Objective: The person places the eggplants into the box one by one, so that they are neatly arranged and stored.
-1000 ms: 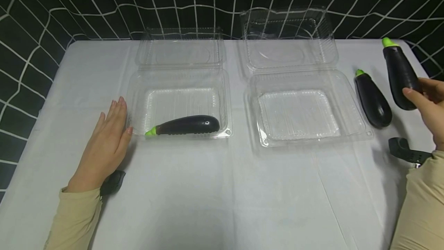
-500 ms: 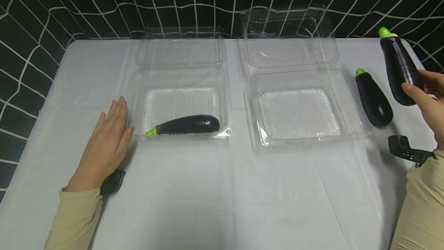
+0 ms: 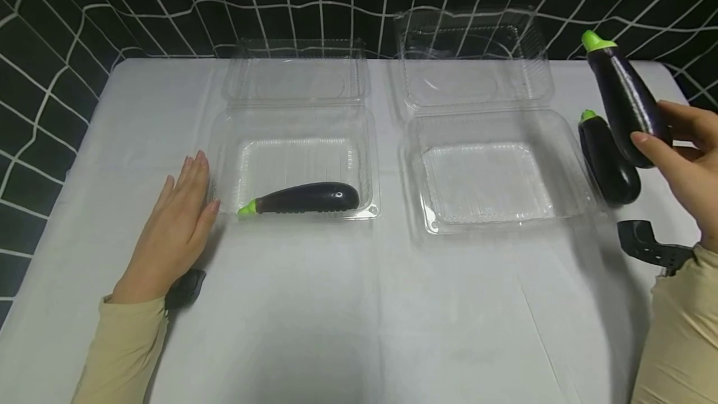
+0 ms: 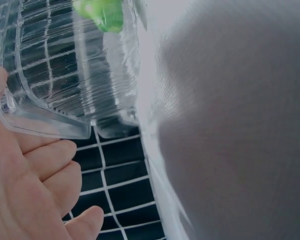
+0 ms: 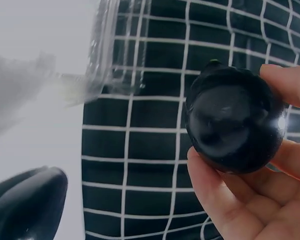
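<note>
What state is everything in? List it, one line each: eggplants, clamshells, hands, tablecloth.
Left clear plastic clamshell: hinged open
Right clear plastic clamshell: hinged open
Eggplant in left clamshell: lying on its side
Eggplant beside right clamshell: lying down, stem pointing away
Held eggplant: raised, stem pointing away
Left hand: fingers extended, beside left clamshell
Right hand: gripping held eggplant near its thick end
White tablecloth: spread, lightly creased

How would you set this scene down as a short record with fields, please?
left hand: beside the left clamshell, fingers straight, contact unclear
right hand: grips one eggplant midair by its wide half
left clamshell: lid open; boxed eggplant along its near side
right clamshell: clear plastic, lid open
tabletop eggplant: right of the right clamshell, stem pointing away
surface: white tablecloth
</note>
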